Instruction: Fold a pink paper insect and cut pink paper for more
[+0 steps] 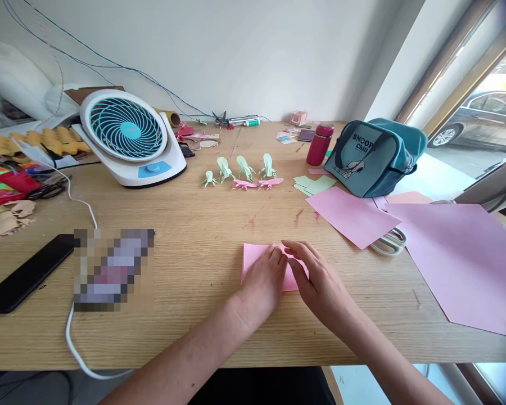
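Observation:
A small pink sheet of paper (253, 256) lies on the table in front of me, with more of it showing between and under my hands. My left hand (266, 277) is closed, its fingers together and pressed onto the paper. Just to the right, my right hand (314, 270) has its thumb and fingers apart, the fingertips meeting the paper beside the left fingers. Part of the paper is hidden under both hands, so any fold there cannot be made out. Farther back stand several pale green folded paper figures (244, 167) and two pink folded paper figures (270, 183).
Scissors (391, 242) lie partly under a pink sheet (354, 216); a larger pink sheet (468, 259) covers the right side. Behind are a teal bag (362, 160), a red bottle (319, 145) and green paper pieces (314, 184). At left are a fan (130, 135), a black phone-like slab (29, 273) and a white cable (69, 332).

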### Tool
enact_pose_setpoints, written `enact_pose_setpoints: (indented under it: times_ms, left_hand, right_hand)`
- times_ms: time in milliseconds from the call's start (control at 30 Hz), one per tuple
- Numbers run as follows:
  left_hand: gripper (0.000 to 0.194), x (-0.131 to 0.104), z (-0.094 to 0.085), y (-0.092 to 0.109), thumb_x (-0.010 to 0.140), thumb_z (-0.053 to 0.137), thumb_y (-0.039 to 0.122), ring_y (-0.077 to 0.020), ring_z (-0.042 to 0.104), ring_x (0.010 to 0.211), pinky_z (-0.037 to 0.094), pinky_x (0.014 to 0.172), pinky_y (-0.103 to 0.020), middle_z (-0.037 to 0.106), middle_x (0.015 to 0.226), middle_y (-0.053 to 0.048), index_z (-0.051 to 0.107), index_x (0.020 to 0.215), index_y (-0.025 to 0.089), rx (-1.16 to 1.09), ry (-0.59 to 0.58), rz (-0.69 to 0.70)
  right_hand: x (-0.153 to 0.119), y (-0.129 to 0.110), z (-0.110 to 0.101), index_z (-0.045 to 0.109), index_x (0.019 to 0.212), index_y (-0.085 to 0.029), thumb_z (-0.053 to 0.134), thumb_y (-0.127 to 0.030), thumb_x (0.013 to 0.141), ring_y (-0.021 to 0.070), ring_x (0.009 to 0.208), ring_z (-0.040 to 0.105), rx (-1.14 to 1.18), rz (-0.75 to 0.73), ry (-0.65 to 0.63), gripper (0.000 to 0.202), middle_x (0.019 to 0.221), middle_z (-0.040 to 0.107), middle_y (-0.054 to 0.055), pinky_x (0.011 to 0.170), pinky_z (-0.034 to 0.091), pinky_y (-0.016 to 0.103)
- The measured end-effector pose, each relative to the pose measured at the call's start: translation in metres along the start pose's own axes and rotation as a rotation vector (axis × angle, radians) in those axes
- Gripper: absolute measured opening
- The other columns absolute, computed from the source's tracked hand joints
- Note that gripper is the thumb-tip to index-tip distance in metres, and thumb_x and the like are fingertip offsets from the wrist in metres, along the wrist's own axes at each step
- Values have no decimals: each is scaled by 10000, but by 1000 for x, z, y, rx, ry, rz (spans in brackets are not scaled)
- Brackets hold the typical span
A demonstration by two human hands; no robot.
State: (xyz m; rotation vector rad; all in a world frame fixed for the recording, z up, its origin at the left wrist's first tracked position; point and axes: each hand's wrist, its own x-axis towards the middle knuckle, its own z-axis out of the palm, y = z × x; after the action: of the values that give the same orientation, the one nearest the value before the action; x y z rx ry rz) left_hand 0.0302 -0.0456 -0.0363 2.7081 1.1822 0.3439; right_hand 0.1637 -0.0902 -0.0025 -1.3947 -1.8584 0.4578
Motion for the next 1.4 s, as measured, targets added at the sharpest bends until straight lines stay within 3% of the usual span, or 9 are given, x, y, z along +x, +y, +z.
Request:
enact_pose_setpoints:
  times_ms: [133,267,467,667,967,1400]
  left_hand:
    - [390,2,4,4,799,534,46,-295,544,1222,448,1074,-424,602,1226,-163,504,1184,102,118,-53,-3]
    - [310,1,5,2,847,482,66,-290,540,1242,408,1106,-429,622,1234,-182,530,1153,82,153,-61,13]
    - [466,-11,2,-5,908,389,128,-282,384,1406,350,1147,-412,434,1489,-213,399,1365,37,116,-71,25]
    - [522,-16,-5,-7,948,315,173,-296,258,1460,247,1192,-408,308,1563,-203,335,1444,14,157,-164,41]
    - [587,-19,-23,-11,937,321,244,-287,143,1491,170,1215,-426,203,1608,-174,284,1484,34,70,-280,52]
    - [609,-22,-23,-15,921,360,270,-282,148,1494,139,1212,-441,226,1603,-171,288,1484,51,96,-224,112]
  right_hand:
    - [8,11,17,508,1243,-197,359,-117,969,213,1085,596,11,17,-11,322,1175,602,106,909,514,388]
    - [0,9,16,497,1292,-210,354,-85,955,224,1114,570,-94,-35,-23,387,1231,580,112,932,501,411]
    - [-46,2,8,548,1252,-194,439,-145,949,287,1137,546,-448,-140,8,325,1313,558,146,900,473,482]
    - [-79,-5,23,563,1229,-124,520,-215,904,356,1397,318,-600,-154,-33,340,1516,332,231,1060,360,559]
    - [-75,-8,31,546,1321,-145,512,-290,918,372,1430,282,-611,-88,-55,430,1573,281,202,1085,332,581]
    - [-75,-7,34,447,1434,-207,578,-372,881,410,1459,200,-653,-58,-57,592,1614,180,178,1097,283,624]
